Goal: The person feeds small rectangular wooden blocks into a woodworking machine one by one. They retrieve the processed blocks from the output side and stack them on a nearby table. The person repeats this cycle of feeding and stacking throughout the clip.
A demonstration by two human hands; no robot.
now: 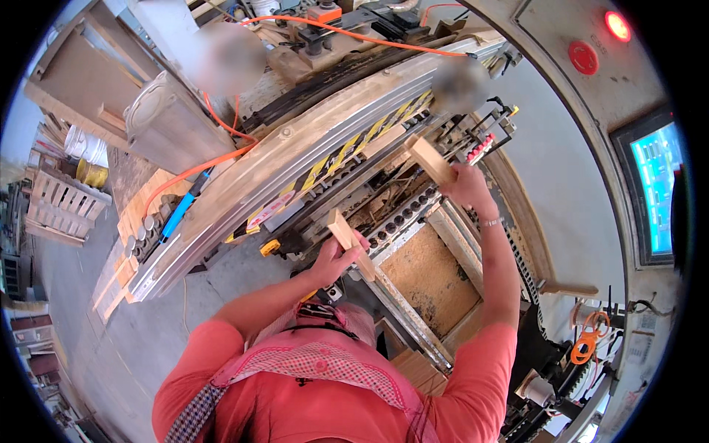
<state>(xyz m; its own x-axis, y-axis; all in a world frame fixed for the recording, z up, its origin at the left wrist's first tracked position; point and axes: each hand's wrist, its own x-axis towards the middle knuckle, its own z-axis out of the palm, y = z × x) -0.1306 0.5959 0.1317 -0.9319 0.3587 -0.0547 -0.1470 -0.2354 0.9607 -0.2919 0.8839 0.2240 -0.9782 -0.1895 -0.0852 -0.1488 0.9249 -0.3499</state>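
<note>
My left hand [337,258] is closed around a short pale wooden block [344,230], held tilted near my body at the machine's near left side. Farther forward and to the right, my right hand [470,188] grips a second wooden block [430,160], which points up and to the left. Both blocks are over the woodworking machine, apart from each other. Below them runs a row of round black rollers [399,221] along a metal rail. Wood scraps and sawdust lie among the machine parts between my hands.
A sawdust-covered panel [428,277] lies before me. Yellow-and-black striped tape [332,162] marks the long curved beam across the front. An orange hose [354,35] runs over the far bench. At right stand a lit screen [656,193] and a red stop button [583,57].
</note>
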